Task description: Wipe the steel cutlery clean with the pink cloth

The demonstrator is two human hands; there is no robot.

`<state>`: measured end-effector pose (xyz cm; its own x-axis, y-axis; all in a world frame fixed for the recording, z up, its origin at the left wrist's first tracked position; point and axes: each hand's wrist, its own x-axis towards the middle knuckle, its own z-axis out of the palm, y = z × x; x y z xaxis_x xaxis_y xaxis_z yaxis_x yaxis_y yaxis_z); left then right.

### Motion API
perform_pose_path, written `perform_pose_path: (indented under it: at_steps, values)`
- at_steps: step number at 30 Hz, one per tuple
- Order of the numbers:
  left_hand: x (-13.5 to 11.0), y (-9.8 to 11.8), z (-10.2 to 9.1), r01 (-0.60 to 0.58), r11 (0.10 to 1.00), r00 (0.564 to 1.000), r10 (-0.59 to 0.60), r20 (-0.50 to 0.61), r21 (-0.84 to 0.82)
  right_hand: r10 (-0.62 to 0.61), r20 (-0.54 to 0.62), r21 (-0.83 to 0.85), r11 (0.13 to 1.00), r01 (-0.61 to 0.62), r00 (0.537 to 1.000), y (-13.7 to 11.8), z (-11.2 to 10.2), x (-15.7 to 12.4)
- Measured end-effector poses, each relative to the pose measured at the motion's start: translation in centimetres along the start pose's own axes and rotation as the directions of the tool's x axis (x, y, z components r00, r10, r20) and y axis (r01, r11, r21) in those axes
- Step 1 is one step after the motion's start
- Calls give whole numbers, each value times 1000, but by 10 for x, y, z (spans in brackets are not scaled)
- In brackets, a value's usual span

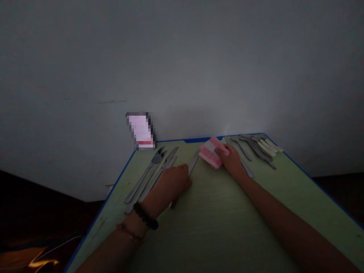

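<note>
My left hand, with a dark beaded bracelet at the wrist, is closed around a table knife. Its blade points up and away, and the handle's end shows below my fingers. A folded pink and white cloth is pinched in my right hand, just right of the blade tip; whether they touch is hard to tell. Left of my left hand lie spoons and other table knives in a slanted row, partly covered by that hand. A single metal utensil lies beside my right hand.
Several metal utensils and white-handled pieces lie at the table's far right. A phone with a blurred screen leans against the grey wall at the far left corner. The pale green table has a blue edge.
</note>
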<state>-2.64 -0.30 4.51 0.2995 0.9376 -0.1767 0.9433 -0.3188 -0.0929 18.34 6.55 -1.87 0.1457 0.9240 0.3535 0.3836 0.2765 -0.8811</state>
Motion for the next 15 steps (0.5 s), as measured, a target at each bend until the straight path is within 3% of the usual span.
perform_pose_path:
  at_steps: [2, 8, 12, 15]
  values:
    - [-4, 2, -2, -23, 1000, 1000, 23, -17, 0, 2, -17, -8, 1000, -2, 1000, 0, 0, 0]
    - [-12, -1, -6, 47, 999, 984, -47, 174, -1, 5, -4, 22, 1000, -5, 1000, -1, 0, 0]
    - [-1, 0, 7, 86, 995, 990, -81, 116, -43, 42, -50, 47, 998, -40, 998, 2, -1, 2]
    - [7, 6, 17, 24, 997, 999, -20, 49, -72, 99, -121, 75, 993, -90, 988, 6, 0, 5]
